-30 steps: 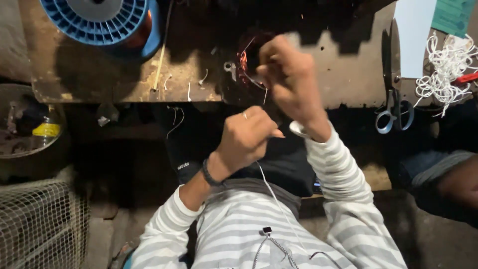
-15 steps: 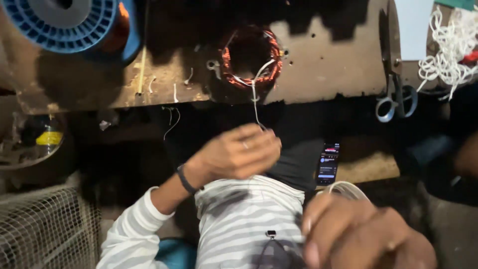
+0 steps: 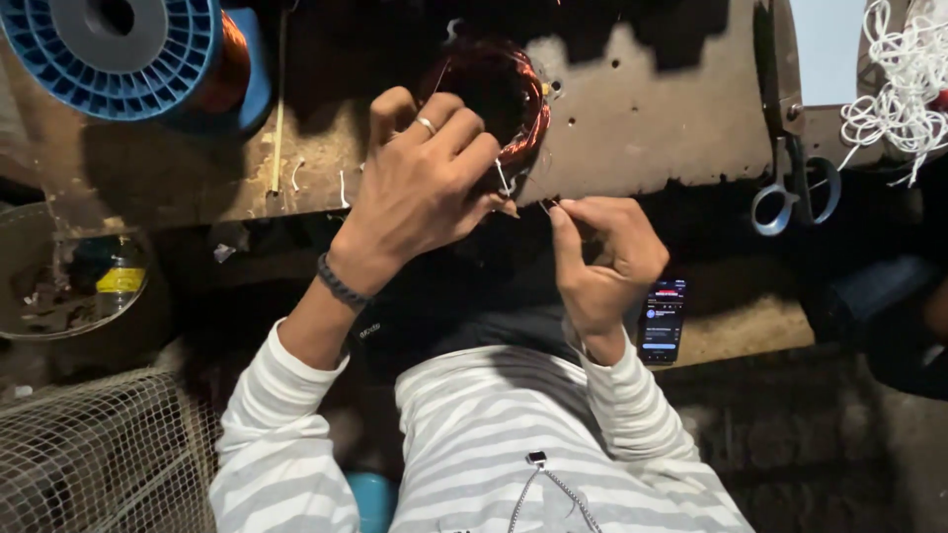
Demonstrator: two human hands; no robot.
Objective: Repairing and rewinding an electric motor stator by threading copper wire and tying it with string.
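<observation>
Both hands have come up to the copper coil (image 3: pixel 509 99) at the bench's (image 3: pixel 642 128) near edge: left hand (image 3: pixel 420 197) clamped over it, apparently steadying it, right hand (image 3: pixel 602 252) pinching a thin white thread (image 3: pixel 502 178), apparently keeping it taut.

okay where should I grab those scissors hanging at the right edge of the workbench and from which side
Probably by the two blue-grey finger loops at the bottom of the scissors, coming from below. They hang blades up against the wooden workbench, so the loops sit clear of its lower edge, apart from the white string bundle.
</observation>
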